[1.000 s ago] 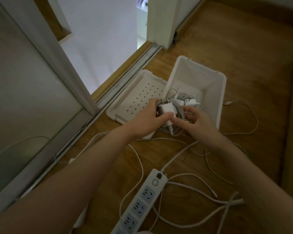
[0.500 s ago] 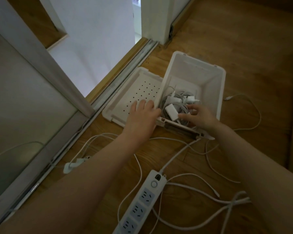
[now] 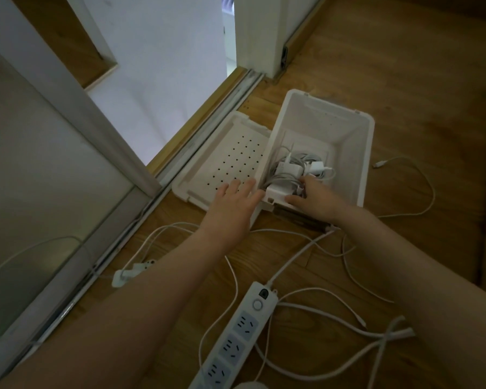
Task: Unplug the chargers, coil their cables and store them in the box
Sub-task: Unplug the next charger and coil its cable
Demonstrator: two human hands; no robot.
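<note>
The strip (image 3: 236, 341) lies nearest me, its visible sockets empty. Loose cables (image 3: 317, 313) cross the floor, and a loose charger (image 3: 124, 275) lies to the left. My left hand (image 3: 230, 203) is flat, fingers straight, over the lid (image 3: 205, 169) just beside the box (image 3: 357, 153). My right hand (image 3: 312, 197) reaches into the box, fingers curled round a coiled charger (image 3: 278, 190) lying against the others. Step in hand: storing. Next move, as I judge it: release, withdraw, then coil a floor cable.

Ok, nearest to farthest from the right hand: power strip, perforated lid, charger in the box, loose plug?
1. charger, gripped by the right hand, inside the box
2. perforated lid, left of the box
3. power strip, floor, toward the person
4. loose plug, far left by door track
</note>
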